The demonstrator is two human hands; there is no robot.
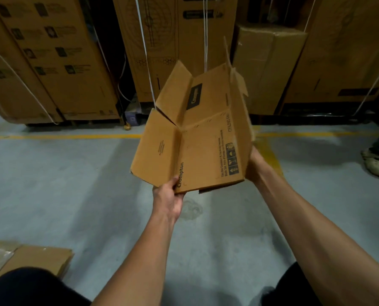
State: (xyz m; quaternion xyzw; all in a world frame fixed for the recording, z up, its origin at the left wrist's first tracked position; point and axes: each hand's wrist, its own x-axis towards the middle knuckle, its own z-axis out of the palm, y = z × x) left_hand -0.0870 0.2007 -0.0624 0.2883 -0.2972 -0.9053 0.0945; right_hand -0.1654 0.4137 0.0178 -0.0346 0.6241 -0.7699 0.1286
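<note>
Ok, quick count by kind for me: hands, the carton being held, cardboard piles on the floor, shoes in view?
Hands: 2, left hand and right hand
Held carton: 1
Floor cardboard pile: 1
Bystander's shoe: 1
Total: 5

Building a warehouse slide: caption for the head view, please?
Left hand grips and right hand supports a half-opened Crompton carton over the grey floor, strapped cartons behind.

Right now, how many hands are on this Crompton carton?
2. The left hand grips the carton at its near corner; the right hand supports its right edge, fingers hidden behind it.
</note>
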